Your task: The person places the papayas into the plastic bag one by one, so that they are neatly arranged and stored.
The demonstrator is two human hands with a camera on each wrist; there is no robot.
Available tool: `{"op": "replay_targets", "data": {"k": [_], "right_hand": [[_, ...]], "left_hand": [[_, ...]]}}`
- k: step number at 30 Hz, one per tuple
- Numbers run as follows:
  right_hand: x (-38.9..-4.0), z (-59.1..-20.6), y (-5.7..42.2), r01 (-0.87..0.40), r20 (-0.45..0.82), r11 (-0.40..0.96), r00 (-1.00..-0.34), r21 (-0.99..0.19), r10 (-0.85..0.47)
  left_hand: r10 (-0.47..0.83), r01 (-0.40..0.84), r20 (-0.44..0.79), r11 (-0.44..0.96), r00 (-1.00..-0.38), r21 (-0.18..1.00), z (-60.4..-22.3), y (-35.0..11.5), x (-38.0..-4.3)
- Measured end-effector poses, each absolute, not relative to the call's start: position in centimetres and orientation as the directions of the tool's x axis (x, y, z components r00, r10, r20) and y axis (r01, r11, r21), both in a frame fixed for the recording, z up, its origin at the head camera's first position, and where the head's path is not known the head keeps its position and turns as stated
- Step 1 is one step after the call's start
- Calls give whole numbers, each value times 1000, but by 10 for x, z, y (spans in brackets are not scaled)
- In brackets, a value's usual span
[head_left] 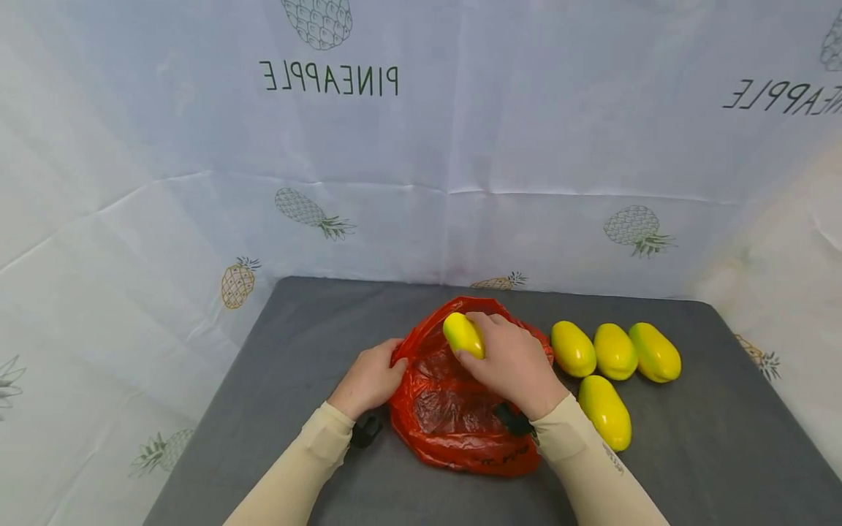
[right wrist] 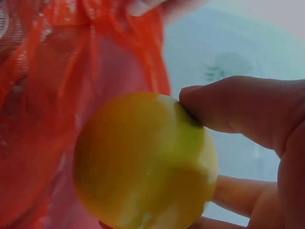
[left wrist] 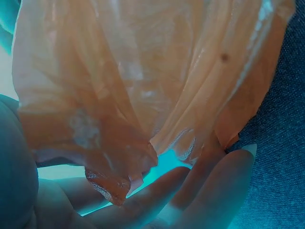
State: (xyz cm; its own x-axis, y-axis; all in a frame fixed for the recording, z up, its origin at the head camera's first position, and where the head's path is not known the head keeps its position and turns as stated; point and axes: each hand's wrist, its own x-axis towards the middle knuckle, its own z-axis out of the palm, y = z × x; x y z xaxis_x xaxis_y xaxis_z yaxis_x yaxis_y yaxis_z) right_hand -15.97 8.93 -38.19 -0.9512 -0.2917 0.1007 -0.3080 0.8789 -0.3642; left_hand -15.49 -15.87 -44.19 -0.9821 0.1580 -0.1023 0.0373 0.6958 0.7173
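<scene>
Sleeves [head_left: 292, 464] | right grip [head_left: 508, 359]: pinching yellow fruit [head_left: 462, 334] above red bag [head_left: 447, 413] | left grip [head_left: 370, 376]: pinching bag

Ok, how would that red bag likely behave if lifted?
The red bag would probably be floppy: its film is creased and slumps in folds. The film itself is likely light for its size, since it looks thin and lets light through. Its mouth may sag if the left hand lets go, as that hand holds the edge.
</scene>
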Motion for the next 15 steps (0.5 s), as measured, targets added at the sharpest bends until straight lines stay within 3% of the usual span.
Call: {"op": "replay_targets", "data": {"k": [15], "right_hand": [[-188,-406,63,-308,18,881,-946,-360,-323]], "left_hand": [[164,54,-88,705,-982,707,-442,-161,-154]]}}
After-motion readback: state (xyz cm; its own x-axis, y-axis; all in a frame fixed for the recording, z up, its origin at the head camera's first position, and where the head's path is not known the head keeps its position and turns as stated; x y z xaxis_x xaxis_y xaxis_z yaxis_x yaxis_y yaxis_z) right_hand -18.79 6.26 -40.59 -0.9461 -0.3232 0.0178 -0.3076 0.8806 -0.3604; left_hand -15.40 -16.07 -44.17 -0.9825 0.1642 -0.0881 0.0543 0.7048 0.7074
